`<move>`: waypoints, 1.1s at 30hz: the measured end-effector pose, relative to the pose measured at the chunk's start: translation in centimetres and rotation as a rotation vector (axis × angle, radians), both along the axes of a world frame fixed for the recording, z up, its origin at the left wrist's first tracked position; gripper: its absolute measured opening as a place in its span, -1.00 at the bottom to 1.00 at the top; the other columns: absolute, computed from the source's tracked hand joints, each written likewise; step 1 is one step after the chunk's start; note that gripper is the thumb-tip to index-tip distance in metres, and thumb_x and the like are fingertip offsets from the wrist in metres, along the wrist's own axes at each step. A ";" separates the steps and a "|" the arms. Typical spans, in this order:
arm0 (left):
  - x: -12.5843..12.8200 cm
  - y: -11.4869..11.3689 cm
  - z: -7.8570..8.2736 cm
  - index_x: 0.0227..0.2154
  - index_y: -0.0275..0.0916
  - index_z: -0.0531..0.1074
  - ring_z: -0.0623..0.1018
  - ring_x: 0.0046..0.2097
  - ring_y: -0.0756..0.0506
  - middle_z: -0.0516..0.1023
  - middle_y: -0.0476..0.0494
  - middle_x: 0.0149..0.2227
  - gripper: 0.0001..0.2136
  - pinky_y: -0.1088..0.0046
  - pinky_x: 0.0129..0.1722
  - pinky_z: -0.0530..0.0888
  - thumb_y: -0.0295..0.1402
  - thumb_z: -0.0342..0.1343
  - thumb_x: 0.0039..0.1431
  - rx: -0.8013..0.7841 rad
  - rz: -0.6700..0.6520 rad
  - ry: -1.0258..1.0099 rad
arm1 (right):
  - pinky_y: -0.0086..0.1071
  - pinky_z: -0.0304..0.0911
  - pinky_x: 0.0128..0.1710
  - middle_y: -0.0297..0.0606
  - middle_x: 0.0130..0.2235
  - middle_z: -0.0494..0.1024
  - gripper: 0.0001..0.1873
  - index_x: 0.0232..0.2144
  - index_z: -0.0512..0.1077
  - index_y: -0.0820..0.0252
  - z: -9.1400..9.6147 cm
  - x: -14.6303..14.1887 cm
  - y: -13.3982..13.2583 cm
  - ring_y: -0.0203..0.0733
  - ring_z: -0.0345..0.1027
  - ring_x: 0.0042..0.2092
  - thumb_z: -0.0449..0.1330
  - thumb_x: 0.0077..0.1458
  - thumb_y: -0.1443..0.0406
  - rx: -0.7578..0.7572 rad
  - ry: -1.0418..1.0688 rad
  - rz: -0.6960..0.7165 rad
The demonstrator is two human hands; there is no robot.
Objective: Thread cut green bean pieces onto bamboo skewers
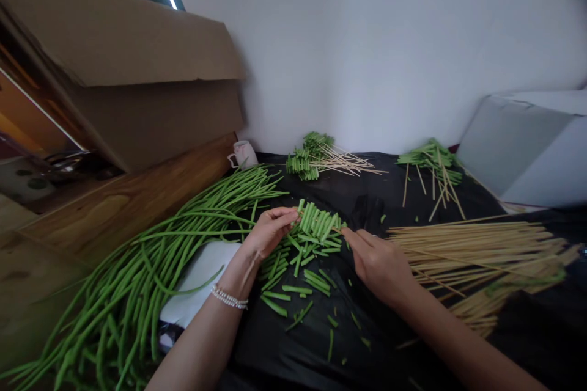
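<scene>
My left hand (269, 231) pinches the left end of a row of short green bean pieces (320, 222) threaded side by side on a thin wooden skewer. My right hand (378, 263) grips the skewer at the row's right end, fingers closed. Both hands hover over a loose heap of cut bean pieces (293, 272) on the black sheet (284, 348). A pearl bracelet circles my left wrist.
Long uncut green beans (151, 269) lie in a big pile at left, partly over a white board (197, 284). Bare skewers (477, 253) lie stacked at right. Two piles of finished bean skewers (321, 159) (433, 165) lie at the back. A cardboard box (119, 73), a white box (532, 146) and a small cup (243, 154) stand around.
</scene>
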State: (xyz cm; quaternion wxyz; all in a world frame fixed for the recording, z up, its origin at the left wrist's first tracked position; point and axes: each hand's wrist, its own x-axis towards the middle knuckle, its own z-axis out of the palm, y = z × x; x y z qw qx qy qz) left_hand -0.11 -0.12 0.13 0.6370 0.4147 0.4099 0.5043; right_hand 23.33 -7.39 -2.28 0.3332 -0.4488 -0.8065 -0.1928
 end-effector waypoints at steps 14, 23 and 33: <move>-1.3 0.3 0.0 -0.41 -0.24 0.59 0.48 -0.29 -0.09 0.59 -0.11 -0.34 -0.84 0.38 -0.21 0.33 -0.27 0.28 -0.03 0.515 -0.112 0.889 | -0.39 0.09 -0.46 -0.28 -0.38 0.51 -0.63 -0.06 0.44 0.29 0.6 1.0 0.5 -0.28 0.35 -0.43 -0.04 0.15 0.46 0.007 -0.006 -0.097; -0.2 -0.4 -0.9 -0.40 -0.18 0.56 0.42 -0.17 -0.15 0.55 -0.12 -0.30 -0.93 0.33 -0.12 0.30 -0.33 0.24 0.04 0.815 -0.220 1.280 | -0.38 0.11 -0.47 -0.29 -0.38 0.50 -0.64 -0.06 0.44 0.28 0.5 0.8 0.3 -0.28 0.35 -0.43 -0.03 0.16 0.45 -0.019 -0.012 -0.096; -0.5 0.5 -0.9 -0.39 -0.27 0.57 0.51 -0.32 -0.07 0.61 -0.11 -0.36 -0.82 0.41 -0.24 0.40 -0.27 0.29 -0.04 0.382 0.165 0.601 | -0.42 0.12 -0.44 -0.25 -0.38 0.51 -0.63 -0.06 0.44 0.27 0.4 0.8 0.3 -0.30 0.36 -0.41 -0.05 0.17 0.45 -0.029 0.016 -0.082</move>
